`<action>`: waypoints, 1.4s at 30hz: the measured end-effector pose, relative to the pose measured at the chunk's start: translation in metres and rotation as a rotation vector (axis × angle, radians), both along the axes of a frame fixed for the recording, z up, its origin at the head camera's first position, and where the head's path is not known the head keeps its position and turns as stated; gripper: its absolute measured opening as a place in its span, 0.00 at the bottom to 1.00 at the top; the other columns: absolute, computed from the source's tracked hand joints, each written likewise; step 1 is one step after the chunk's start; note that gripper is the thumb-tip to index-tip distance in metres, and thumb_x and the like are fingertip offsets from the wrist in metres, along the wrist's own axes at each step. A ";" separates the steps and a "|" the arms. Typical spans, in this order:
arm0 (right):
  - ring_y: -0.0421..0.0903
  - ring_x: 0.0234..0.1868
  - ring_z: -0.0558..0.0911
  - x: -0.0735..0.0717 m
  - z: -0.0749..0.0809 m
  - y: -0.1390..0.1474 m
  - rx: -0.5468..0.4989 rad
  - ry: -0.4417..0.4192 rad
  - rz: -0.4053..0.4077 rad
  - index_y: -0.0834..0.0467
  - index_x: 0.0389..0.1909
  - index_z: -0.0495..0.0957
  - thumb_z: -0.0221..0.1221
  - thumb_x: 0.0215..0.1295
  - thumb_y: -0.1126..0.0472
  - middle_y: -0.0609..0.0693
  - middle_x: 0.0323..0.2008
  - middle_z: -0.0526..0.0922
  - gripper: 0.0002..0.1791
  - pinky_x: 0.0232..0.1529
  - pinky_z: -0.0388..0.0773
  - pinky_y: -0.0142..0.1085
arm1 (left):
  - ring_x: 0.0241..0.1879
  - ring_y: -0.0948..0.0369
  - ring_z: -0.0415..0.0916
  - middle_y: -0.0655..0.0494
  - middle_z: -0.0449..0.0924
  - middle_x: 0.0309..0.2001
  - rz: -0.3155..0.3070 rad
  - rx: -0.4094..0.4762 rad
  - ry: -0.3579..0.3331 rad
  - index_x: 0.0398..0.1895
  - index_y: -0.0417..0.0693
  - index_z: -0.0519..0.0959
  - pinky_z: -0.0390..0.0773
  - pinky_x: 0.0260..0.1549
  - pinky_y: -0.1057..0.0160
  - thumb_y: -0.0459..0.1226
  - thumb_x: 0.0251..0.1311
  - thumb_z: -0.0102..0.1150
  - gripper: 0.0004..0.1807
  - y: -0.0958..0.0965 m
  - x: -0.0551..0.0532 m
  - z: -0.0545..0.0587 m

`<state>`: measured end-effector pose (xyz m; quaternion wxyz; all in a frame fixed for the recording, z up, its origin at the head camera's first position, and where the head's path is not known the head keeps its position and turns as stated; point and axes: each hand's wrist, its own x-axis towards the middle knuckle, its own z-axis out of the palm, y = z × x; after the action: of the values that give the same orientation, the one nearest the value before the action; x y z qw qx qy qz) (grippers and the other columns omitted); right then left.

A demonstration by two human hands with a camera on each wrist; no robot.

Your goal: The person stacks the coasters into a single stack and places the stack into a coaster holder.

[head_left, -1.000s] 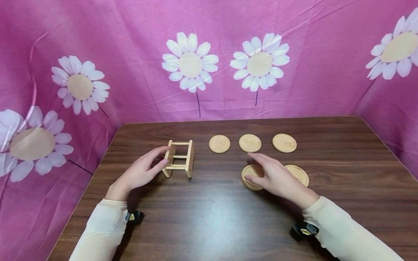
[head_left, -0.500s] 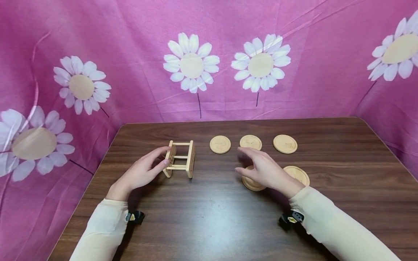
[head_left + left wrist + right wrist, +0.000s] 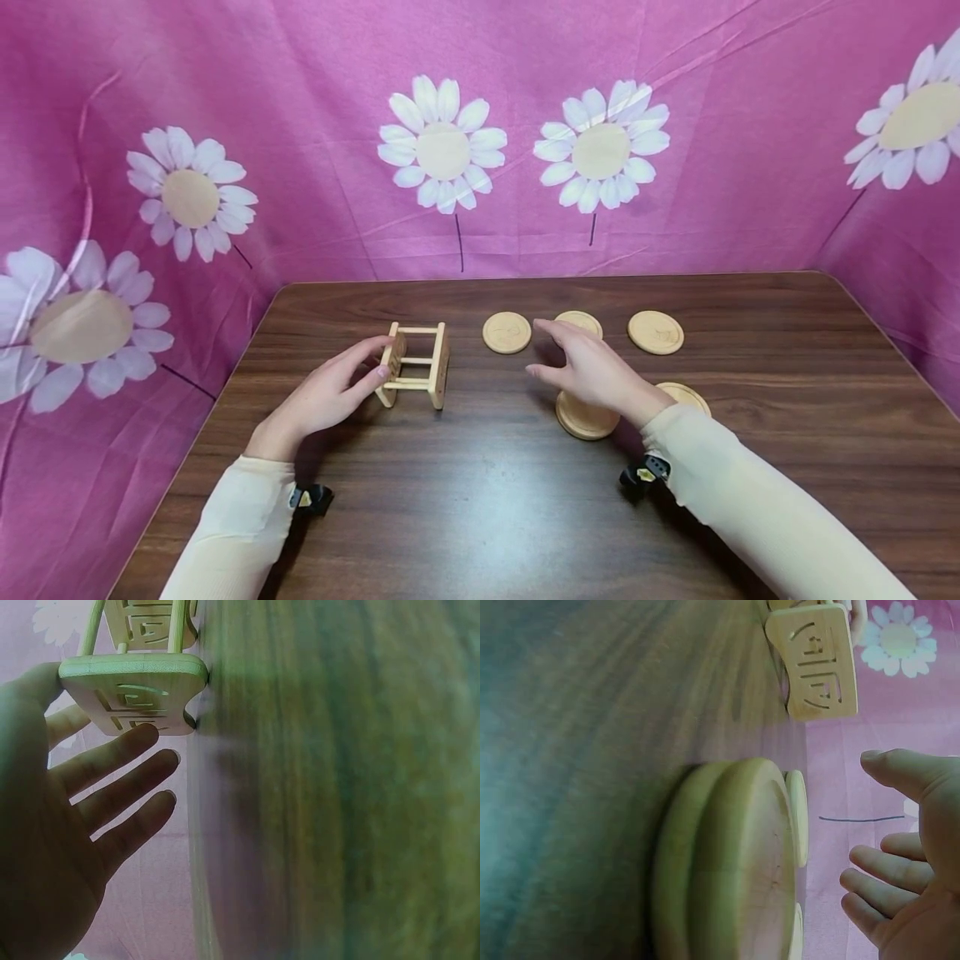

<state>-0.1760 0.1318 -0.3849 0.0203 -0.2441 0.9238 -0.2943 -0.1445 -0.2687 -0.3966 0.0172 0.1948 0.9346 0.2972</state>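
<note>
On the left of the table stands a small wooden coaster rack [image 3: 438, 368], two cut-out side panels joined by rods. My left hand [image 3: 327, 402] holds its left panel between thumb and fingers; in the left wrist view, fingers [image 3: 124, 761] spread below the panel [image 3: 131, 694]. My right hand [image 3: 588, 364], fingers extended and nothing in it, hovers over a stack of two round wooden coasters [image 3: 585, 421], partly covering it. The right wrist view shows this stack [image 3: 757, 870] close up, with the right hand [image 3: 907, 862] beyond it.
Behind the right hand lie round coasters: one at left [image 3: 506, 333], one partly hidden in the middle [image 3: 581, 320], one at right [image 3: 656, 332]. Another coaster [image 3: 686, 397] shows beside the right forearm. A pink flowered cloth [image 3: 510, 242] hangs behind the table's back edge.
My right hand has moved left and away from me, from over the coaster stack toward the back row, uncovering more of the stack. The left hand and rack have stayed put.
</note>
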 end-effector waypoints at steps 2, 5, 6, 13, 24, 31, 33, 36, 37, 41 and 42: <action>0.67 0.70 0.80 -0.004 0.001 -0.002 -0.011 -0.004 0.004 0.69 0.77 0.68 0.70 0.72 0.52 0.68 0.73 0.76 0.41 0.73 0.75 0.60 | 0.65 0.48 0.81 0.47 0.79 0.71 0.002 -0.002 0.001 0.80 0.51 0.69 0.76 0.69 0.39 0.47 0.83 0.55 0.28 0.000 0.000 0.001; 0.66 0.68 0.81 -0.009 0.002 -0.004 -0.016 0.000 0.011 0.70 0.77 0.68 0.70 0.72 0.53 0.68 0.72 0.77 0.41 0.71 0.77 0.59 | 0.66 0.48 0.81 0.47 0.78 0.72 0.004 -0.005 -0.001 0.80 0.52 0.69 0.75 0.70 0.39 0.47 0.83 0.54 0.28 0.000 0.000 0.001; 0.66 0.68 0.81 -0.011 0.002 -0.005 -0.015 -0.002 0.012 0.70 0.77 0.68 0.70 0.72 0.52 0.68 0.72 0.77 0.41 0.71 0.77 0.59 | 0.66 0.48 0.81 0.47 0.79 0.72 0.004 -0.005 -0.003 0.80 0.52 0.69 0.75 0.70 0.39 0.47 0.83 0.54 0.28 0.000 0.001 0.001; 0.64 0.78 0.71 -0.023 0.001 -0.011 -0.001 -0.038 0.005 0.70 0.78 0.66 0.70 0.72 0.51 0.67 0.76 0.73 0.43 0.79 0.68 0.58 | 0.65 0.48 0.81 0.48 0.81 0.68 0.011 -0.010 -0.023 0.81 0.54 0.68 0.76 0.69 0.38 0.49 0.84 0.53 0.28 0.000 0.001 0.001; 0.64 0.78 0.72 -0.037 -0.004 -0.018 0.042 -0.027 0.008 0.70 0.77 0.67 0.71 0.72 0.52 0.67 0.75 0.74 0.43 0.80 0.67 0.57 | 0.64 0.50 0.82 0.50 0.84 0.64 0.005 -0.006 -0.029 0.81 0.54 0.67 0.77 0.67 0.39 0.49 0.84 0.51 0.28 0.000 0.001 0.000; 0.64 0.78 0.72 -0.044 -0.007 -0.022 0.053 -0.040 0.006 0.71 0.76 0.68 0.72 0.71 0.52 0.68 0.75 0.74 0.43 0.81 0.66 0.55 | 0.62 0.51 0.83 0.50 0.85 0.62 0.006 -0.021 -0.032 0.82 0.55 0.66 0.78 0.66 0.38 0.50 0.84 0.51 0.28 0.001 0.000 0.001; 0.64 0.78 0.72 -0.047 -0.008 -0.024 0.063 -0.040 0.010 0.72 0.76 0.68 0.72 0.70 0.52 0.68 0.74 0.74 0.43 0.81 0.66 0.55 | 0.62 0.51 0.83 0.50 0.85 0.62 0.007 -0.025 -0.033 0.82 0.56 0.66 0.78 0.66 0.38 0.50 0.84 0.50 0.28 0.000 0.000 0.001; 0.64 0.77 0.73 -0.051 -0.011 -0.026 0.081 -0.037 0.020 0.72 0.76 0.68 0.72 0.69 0.52 0.69 0.74 0.75 0.43 0.80 0.67 0.55 | 0.64 0.50 0.82 0.50 0.84 0.64 0.011 -0.030 -0.033 0.82 0.57 0.66 0.77 0.67 0.37 0.51 0.84 0.50 0.28 0.000 0.001 0.001; 0.64 0.77 0.73 -0.052 -0.012 -0.027 0.084 -0.038 0.024 0.73 0.76 0.68 0.72 0.69 0.52 0.69 0.73 0.75 0.43 0.80 0.67 0.55 | 0.65 0.49 0.82 0.49 0.83 0.65 0.012 -0.032 -0.033 0.82 0.57 0.66 0.77 0.68 0.37 0.51 0.85 0.50 0.28 0.000 0.001 0.001; 0.65 0.77 0.73 -0.056 -0.013 -0.030 0.090 -0.050 0.032 0.73 0.76 0.67 0.72 0.69 0.52 0.70 0.73 0.75 0.44 0.80 0.68 0.55 | 0.66 0.48 0.81 0.49 0.82 0.68 0.012 -0.033 -0.032 0.82 0.56 0.66 0.76 0.68 0.36 0.51 0.85 0.50 0.28 0.000 0.001 0.001; 0.65 0.77 0.73 -0.056 -0.013 -0.031 0.090 -0.058 0.032 0.73 0.76 0.66 0.72 0.69 0.52 0.70 0.74 0.74 0.45 0.80 0.68 0.55 | 0.67 0.48 0.80 0.48 0.82 0.68 0.011 -0.033 -0.032 0.82 0.56 0.66 0.76 0.68 0.36 0.51 0.85 0.50 0.28 0.000 0.001 0.001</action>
<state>-0.2322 0.1010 -0.3979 0.0626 -0.2493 0.9311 -0.2590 -0.1432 -0.2686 -0.3955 0.0337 0.1845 0.9400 0.2850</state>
